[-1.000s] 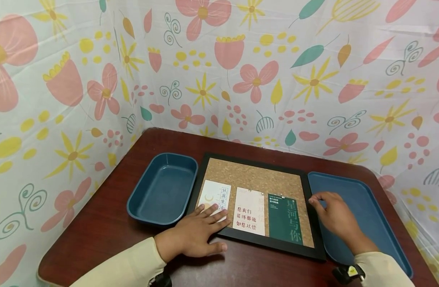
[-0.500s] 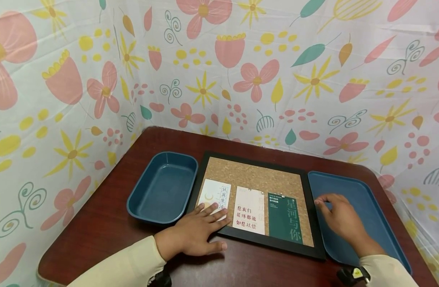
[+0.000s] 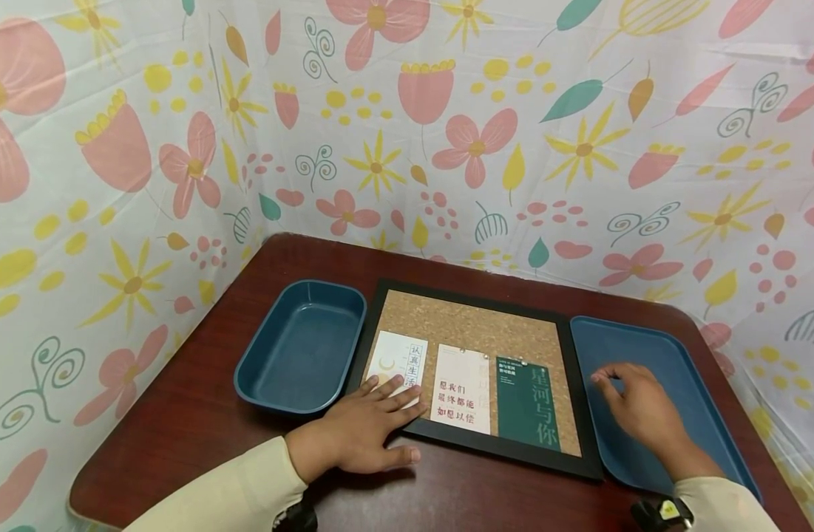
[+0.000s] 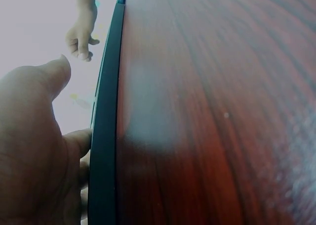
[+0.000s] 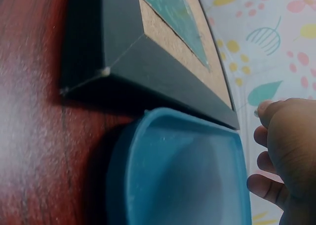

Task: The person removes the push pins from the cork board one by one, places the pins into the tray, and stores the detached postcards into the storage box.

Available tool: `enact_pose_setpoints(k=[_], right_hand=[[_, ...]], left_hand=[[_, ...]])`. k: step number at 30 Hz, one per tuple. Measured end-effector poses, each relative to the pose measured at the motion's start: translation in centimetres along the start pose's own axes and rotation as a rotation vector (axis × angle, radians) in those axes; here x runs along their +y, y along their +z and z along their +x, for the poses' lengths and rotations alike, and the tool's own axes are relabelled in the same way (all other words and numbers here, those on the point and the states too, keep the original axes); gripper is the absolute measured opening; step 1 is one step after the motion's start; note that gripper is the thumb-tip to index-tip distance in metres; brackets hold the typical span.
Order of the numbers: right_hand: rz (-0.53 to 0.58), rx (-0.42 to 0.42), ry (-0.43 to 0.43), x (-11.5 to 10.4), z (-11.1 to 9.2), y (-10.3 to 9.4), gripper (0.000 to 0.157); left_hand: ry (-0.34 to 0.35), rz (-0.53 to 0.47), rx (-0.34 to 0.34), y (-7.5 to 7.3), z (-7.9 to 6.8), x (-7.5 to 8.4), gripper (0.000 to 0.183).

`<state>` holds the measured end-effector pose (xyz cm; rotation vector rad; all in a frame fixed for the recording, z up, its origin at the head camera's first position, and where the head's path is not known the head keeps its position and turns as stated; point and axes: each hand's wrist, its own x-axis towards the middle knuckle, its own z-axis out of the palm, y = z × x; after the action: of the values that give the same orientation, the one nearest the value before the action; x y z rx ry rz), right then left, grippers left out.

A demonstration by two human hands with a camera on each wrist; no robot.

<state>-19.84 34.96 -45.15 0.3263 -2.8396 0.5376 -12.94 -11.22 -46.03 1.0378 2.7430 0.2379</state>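
Observation:
My left hand point(image 3: 363, 428) lies flat, fingers spread, over the lower left corner of a black-framed cork board point(image 3: 476, 310) and a white card point(image 3: 400, 355). Some of that card is hidden under the fingers. A pink card point(image 3: 461, 391) and a dark green card point(image 3: 528, 403) stand beside it, small shiny pins at their top edges. Over the blue tray point(image 3: 673, 384), my right hand point(image 3: 639, 406) has thumb and index finger together. In the right wrist view a small pale pushpin point(image 5: 256, 113) shows at its fingertips; its shape is hard to make out.
A deeper blue container point(image 3: 300, 347) stands left of the board, close to its frame. The dark red wooden table point(image 3: 180, 428) has rounded corners. A flower-printed curtain point(image 3: 407, 148) hangs behind and at the sides.
My right hand has moved right, from the board's right frame edge to above the blue tray, its fingertips still together. The left hand and the cards have kept their places.

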Motion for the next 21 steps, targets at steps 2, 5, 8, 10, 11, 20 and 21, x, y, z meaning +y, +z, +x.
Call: enact_pose_setpoints(k=[2,5,8,10,11,20,21], right_hand=[[0.003,0.004,-0.003,0.2,-0.1,0.0,0.019],[0.000,0.012,-0.004,0.4,-0.3,0.0,0.019],[0.002,0.010,0.001,0.7,-0.4,-0.1,0.019],[-0.001,0.010,0.002,0.8,-0.4,-0.2,0.019],[-0.002,0.008,0.003,0.9,-0.4,-0.2,0.018],[-0.003,-0.001,0.003,1.3,-0.5,-0.1,0.018],[-0.002,0.002,0.000,1.3,-0.5,-0.1,0.018]], left_hand=[[0.001,0.001,-0.002,0.0,0.0,0.0,0.078],[0.002,0.000,-0.004,0.0,0.0,0.0,0.079],[0.005,-0.005,-0.004,-0.1,-0.1,0.0,0.079],[0.007,-0.013,-0.002,-0.1,-0.1,0.0,0.080],[0.009,-0.015,0.000,-0.1,-0.1,0.0,0.080],[0.016,-0.014,0.015,0.5,0.1,-0.3,0.081],[0.016,-0.012,0.017,0.5,0.1,-0.3,0.082]])
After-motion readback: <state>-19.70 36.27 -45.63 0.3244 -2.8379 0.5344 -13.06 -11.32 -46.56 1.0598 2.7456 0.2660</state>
